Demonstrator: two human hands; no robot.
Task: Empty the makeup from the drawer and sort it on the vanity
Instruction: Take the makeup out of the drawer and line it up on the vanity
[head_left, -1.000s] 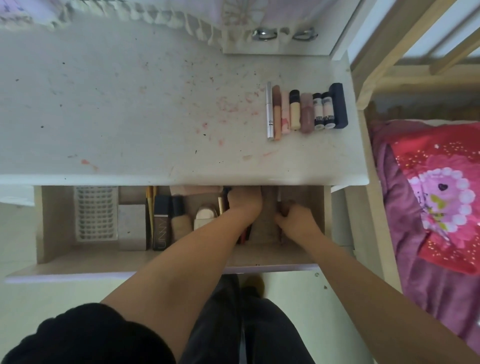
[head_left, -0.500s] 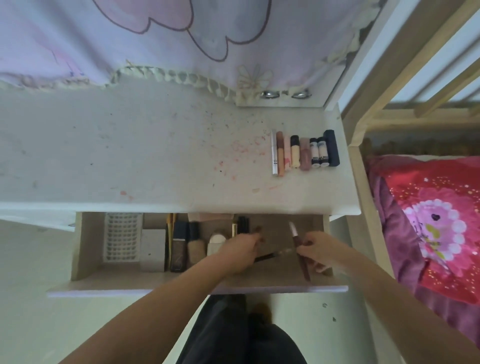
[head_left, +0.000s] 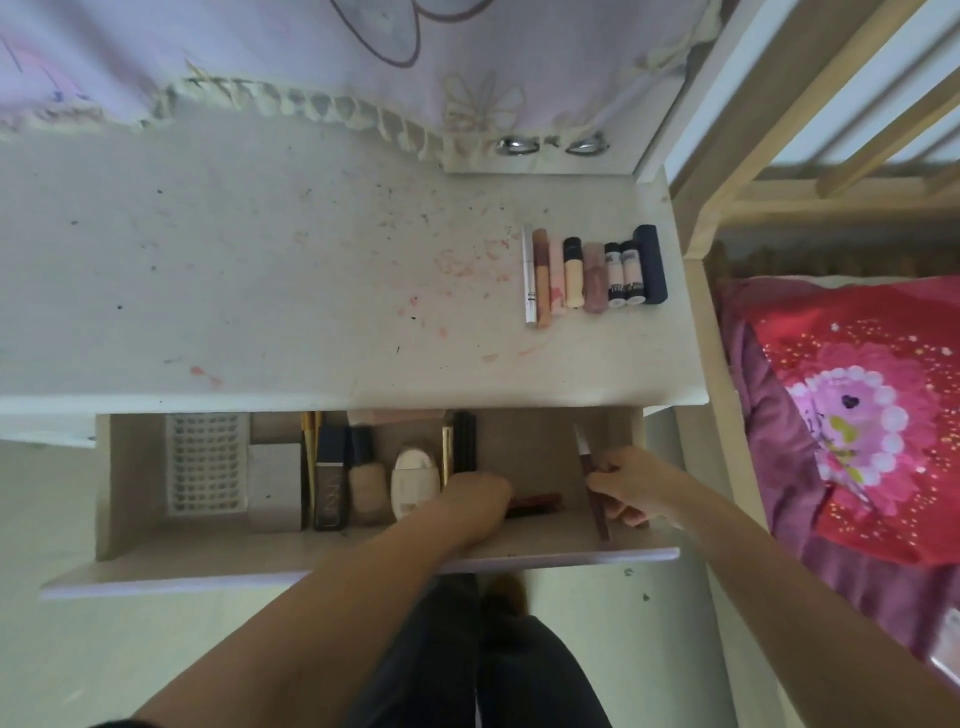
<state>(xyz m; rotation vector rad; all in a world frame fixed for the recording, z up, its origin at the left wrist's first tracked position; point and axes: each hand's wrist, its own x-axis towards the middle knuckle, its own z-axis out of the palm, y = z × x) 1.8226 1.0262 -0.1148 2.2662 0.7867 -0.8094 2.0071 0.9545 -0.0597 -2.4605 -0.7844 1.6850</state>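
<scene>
Bare forearms; dark trousers (head_left: 467, 670) (black sleeve edge (head_left: 117, 723) at lower left).

The table (head_left: 260, 291) is off-white, smeared with pink and flecked with black. The drawer (head_left: 535, 447) is pale beige inside. A lilac curtain (head_left: 260, 47) carries flower outlines. The bedcover (head_left: 857, 415) is red with a pink floral pattern.

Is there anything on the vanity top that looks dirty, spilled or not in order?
Yes. The vanity top is marked with pink and red smears and dark specks, thickest just left of the row of makeup tubes, with another red smear near its front edge. The tubes themselves lie neatly side by side.
</scene>
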